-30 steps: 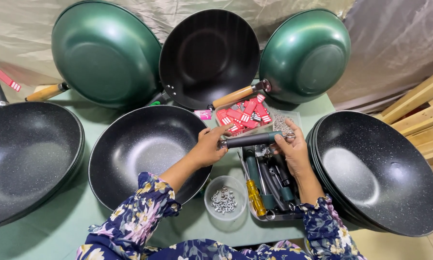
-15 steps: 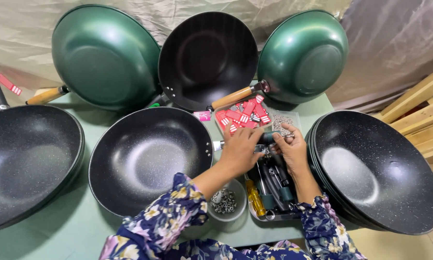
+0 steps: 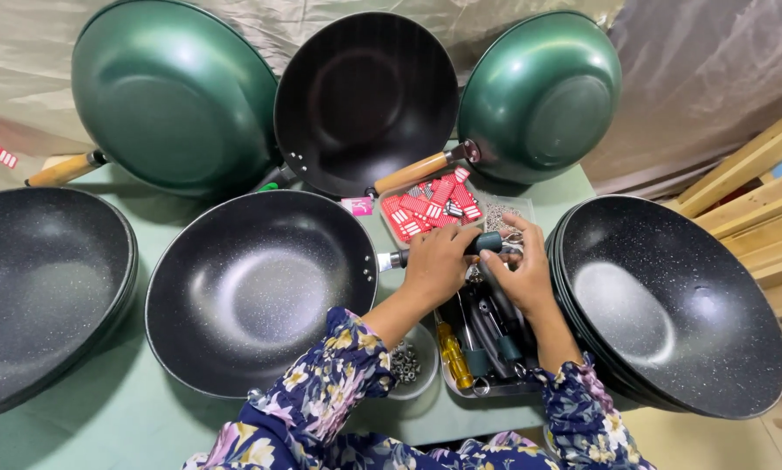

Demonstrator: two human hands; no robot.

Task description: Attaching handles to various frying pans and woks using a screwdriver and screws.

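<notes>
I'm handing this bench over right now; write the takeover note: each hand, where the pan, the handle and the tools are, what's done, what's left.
Left hand: closed over the near end of the dark handle, which lies in line with the metal stub at the rim of the centre black speckled pan.
Right hand: fingers on the handle's far end.
Pan sits flat on the green table. Tool tray with a yellow-handled screwdriver lies under the hands; small bowl of nuts beside it.
Done: handle brought up to the stub.
Left: whether it is fully seated or fastened cannot be seen; no tool in hand.
</notes>
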